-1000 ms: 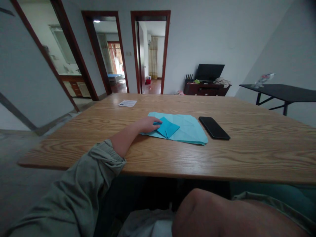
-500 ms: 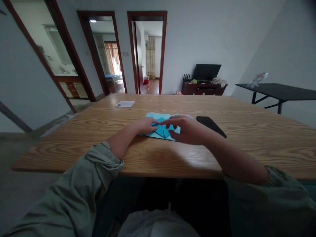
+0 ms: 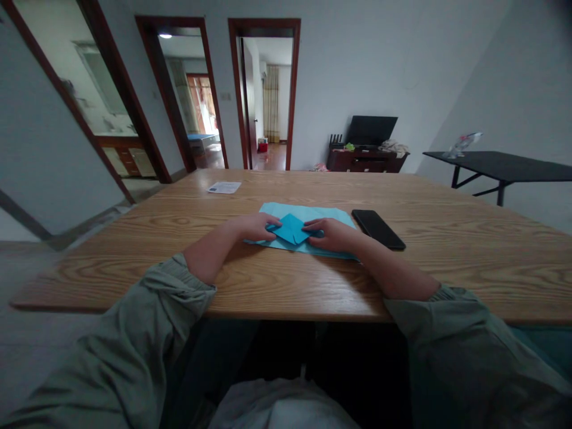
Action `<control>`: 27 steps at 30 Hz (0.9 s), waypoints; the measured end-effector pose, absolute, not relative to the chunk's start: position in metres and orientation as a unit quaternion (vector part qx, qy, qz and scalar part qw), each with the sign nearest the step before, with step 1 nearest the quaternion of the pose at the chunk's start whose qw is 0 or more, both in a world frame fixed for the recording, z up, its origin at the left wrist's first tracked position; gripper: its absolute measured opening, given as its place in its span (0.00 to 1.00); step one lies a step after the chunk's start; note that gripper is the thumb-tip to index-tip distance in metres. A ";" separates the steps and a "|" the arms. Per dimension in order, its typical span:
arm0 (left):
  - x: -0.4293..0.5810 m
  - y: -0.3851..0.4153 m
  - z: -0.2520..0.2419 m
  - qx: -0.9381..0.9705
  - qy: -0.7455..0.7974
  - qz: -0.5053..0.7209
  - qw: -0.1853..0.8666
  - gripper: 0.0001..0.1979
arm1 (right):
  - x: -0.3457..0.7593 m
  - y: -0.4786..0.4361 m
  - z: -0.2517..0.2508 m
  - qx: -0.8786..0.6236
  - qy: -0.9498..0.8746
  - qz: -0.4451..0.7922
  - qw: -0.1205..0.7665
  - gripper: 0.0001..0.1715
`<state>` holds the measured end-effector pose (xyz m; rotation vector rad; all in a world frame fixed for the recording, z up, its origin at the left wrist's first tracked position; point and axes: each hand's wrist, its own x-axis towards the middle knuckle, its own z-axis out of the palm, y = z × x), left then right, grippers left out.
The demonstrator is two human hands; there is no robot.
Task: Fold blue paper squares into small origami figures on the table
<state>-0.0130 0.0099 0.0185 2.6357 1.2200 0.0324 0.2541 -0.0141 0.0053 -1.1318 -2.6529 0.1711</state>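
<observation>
A folded piece of blue paper [image 3: 291, 229], roughly diamond-shaped, is between my two hands. It lies over a pale blue sheet [image 3: 322, 213] on the wooden table. My left hand [image 3: 259, 226] grips the folded paper's left corner between thumb and fingers. At the opposite corner, my right hand [image 3: 329, 233] pinches the paper in the same way. A short slit or crease edge shows near the paper's lower point. The fingertips partly hide both side corners.
To the right of the sheet lies a black phone [image 3: 378, 229]. A small white printed card [image 3: 224, 187] rests toward the table's far left. The wooden table's near edge [image 3: 299, 314] runs in front of my lap. Beyond stands a black side table [image 3: 500, 165].
My right hand has come down from over the paper and moved to its right corner, where it now pinches. More of the folded paper shows. The left hand keeps its hold.
</observation>
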 end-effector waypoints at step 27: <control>0.001 0.014 0.004 0.898 0.427 0.100 0.049 0.20 | 0.243 -0.007 -0.014 -0.455 -0.867 -0.001 0.203 0.17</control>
